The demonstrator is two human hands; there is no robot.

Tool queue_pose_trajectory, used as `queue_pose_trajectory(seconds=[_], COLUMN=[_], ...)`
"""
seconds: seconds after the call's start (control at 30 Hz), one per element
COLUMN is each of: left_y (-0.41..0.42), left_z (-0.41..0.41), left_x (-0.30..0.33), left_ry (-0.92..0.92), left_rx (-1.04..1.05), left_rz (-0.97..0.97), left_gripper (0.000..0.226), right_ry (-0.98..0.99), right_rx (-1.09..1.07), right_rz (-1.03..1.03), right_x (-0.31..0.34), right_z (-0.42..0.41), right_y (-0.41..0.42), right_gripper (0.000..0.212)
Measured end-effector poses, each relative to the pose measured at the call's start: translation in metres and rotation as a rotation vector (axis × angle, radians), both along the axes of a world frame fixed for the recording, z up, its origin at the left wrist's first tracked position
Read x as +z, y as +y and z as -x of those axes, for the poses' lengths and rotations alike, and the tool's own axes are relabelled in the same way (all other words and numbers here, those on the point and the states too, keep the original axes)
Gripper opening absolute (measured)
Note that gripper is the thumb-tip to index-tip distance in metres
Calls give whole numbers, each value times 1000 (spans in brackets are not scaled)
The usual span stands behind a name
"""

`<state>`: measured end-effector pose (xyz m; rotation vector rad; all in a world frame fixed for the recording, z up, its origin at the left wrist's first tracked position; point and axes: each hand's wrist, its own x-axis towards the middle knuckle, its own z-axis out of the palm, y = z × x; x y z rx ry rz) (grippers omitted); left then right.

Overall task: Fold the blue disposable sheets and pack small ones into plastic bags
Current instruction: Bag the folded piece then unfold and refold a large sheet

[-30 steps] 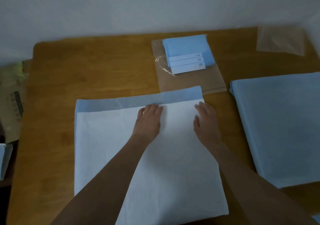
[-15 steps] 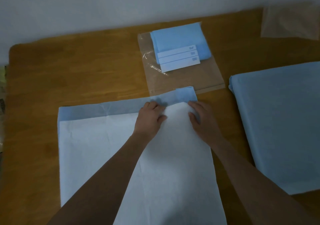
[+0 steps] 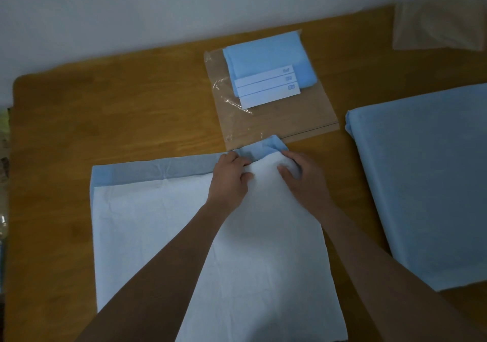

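Note:
A large disposable sheet (image 3: 147, 225), pale on top with a blue border strip along its far edge, lies spread on the wooden table (image 3: 105, 109). My left hand (image 3: 230, 177) and my right hand (image 3: 303, 178) sit close together at the sheet's far right edge. Both pinch the material there, and it bunches up into a raised fold with the blue corner curled over. Beyond them lies a clear plastic bag (image 3: 276, 120) holding small folded blue sheets (image 3: 266, 59) with white labelled strips.
A thick stack of large blue sheets (image 3: 427, 178) fills the table's right side. More clear plastic bags (image 3: 437, 22) lie at the far right corner. A grey wall runs behind the table. Dim clutter sits past the left edge.
Both hands lay flat on the sheet's far edge a second ago. They have since drawn together and gathered the material, lifting and curling the far right corner. The view shifted left.

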<state>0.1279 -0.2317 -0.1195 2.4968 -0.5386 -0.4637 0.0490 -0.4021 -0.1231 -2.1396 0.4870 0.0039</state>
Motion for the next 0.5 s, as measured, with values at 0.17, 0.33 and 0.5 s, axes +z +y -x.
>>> queue_pose_trajectory(seconds=[0.17,0.33,0.5], left_y=[0,1,4], left_z=[1,2,4], left_x=[2,4,4], left_ry=[-6,-8,-18], left_rx=[12,11,-6], left_rz=[9,13,11], left_gripper=[27,27,27], right_ry=[51,83,171], right_rx=[-37,-13,17], right_rz=[-130,-213,-329], right_x=[5,8,7], right_z=[-3,-8,-13], right_y=[0,-1,-7], right_gripper=[31,27,34])
